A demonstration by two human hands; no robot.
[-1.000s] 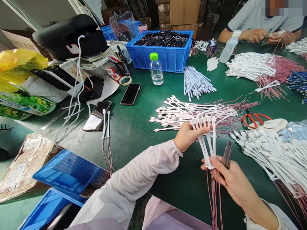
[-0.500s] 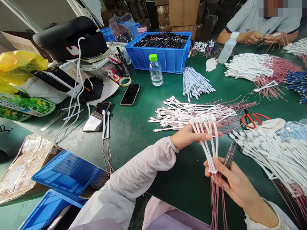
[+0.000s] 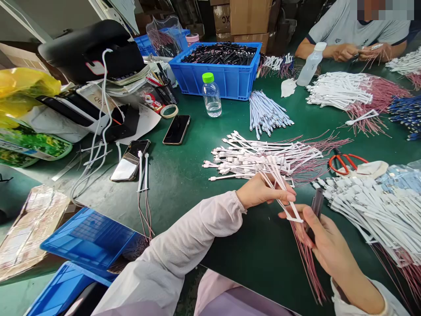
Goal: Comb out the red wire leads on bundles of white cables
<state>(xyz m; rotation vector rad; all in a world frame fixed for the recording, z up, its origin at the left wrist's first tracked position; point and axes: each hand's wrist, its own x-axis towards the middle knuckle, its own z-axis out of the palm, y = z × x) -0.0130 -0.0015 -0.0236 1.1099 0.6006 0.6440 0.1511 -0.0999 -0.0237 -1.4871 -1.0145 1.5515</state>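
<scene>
My left hand (image 3: 263, 192) is closed around a small bunch of white cables (image 3: 282, 189), thumb on top. The bunch slants down to the right, and thin reddish wires (image 3: 305, 263) hang from its lower end. My right hand (image 3: 324, 243) is at that lower end, its fingertips behind or against the wires; whether they grip them I cannot tell. A dark, narrow tool (image 3: 316, 206) is held upright between its thumb and fingers; its exact kind is unclear. Just beyond my left hand lies a pile of white cables (image 3: 243, 153) with reddish wires.
Right of my hands spreads a larger white cable heap (image 3: 365, 210), with orange-handled scissors (image 3: 345, 164) behind. A green-capped bottle (image 3: 211, 98), a phone (image 3: 176, 130) and a blue crate (image 3: 210, 79) of black parts stand farther back. A co-worker (image 3: 348, 37) sits across the table.
The cable bunch has tipped from nearly upright to a slant, its lower end swinging right and up. My right hand's fingers have loosened from around that end; the wires now trail to the right.
</scene>
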